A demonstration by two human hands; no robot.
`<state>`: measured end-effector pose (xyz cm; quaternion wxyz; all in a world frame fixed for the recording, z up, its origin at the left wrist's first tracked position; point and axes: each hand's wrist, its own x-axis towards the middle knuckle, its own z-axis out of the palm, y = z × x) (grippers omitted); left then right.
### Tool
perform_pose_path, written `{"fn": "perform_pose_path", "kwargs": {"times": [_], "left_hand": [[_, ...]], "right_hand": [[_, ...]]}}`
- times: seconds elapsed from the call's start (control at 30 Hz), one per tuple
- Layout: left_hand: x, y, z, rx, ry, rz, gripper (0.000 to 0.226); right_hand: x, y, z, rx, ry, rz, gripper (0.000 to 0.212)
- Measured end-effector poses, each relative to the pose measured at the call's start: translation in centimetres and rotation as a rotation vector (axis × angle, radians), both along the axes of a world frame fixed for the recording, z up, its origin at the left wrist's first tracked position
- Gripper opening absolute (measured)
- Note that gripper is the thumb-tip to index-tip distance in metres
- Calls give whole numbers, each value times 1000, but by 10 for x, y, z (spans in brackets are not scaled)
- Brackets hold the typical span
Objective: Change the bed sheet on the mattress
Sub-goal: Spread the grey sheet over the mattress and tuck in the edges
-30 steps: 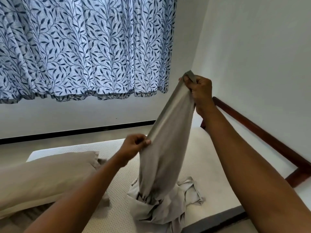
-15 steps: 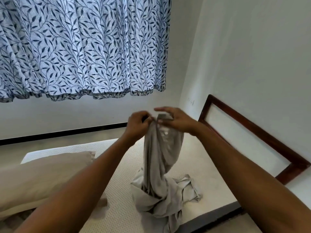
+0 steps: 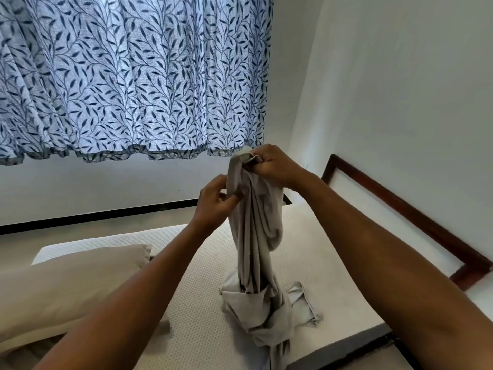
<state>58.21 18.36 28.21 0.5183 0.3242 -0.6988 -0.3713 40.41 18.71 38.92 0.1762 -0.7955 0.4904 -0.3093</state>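
Both left hand (image 3: 213, 202) and right hand (image 3: 274, 166), fingers (image 3: 231, 201) in a pinch on the grey sheet (image 3: 256, 236)

We read no text, label, brand, number or sign anywhere. The curtain (image 3: 133, 76) carries only a printed pattern of dark leaves. The grey sheet (image 3: 256, 236) is plain. A tiny dark mark on the wall (image 3: 400, 89), near the bed frame (image 3: 426, 222), is too small for us to make out.
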Motion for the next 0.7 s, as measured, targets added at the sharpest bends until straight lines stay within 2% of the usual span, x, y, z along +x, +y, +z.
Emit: {"fn": "perform_pose_path", "kwargs": {"times": [0.1,0.13,0.2,0.27,0.33,0.4,0.57,0.7], "left_hand": [[3,6,8,129,91,-123,16],[3,9,7,187,111,-162,14],[6,11,-6,237,93,-194,7],[10,6,-30,178,-55,-158,12],[13,-1,-57,124,-322,-86,16],[9,-1,-74,119,-480,-43,14],[-3,-2,-82,139,-441,134,16],[13,-28,-38,89,-318,329,30]], "right_hand": [[11,-3,-1,64,-264,-6,59],[15,-1,2,69,-344,-21,59],[16,1,11,48,-500,-62,41],[11,2,28,34,-710,-93,24],[5,4,47,73,-922,-40,27],[0,5,58,94,-1051,-3,34],[-24,10,46,123,-1070,-51,32],[-59,12,13,192,-771,-320,24]]}}
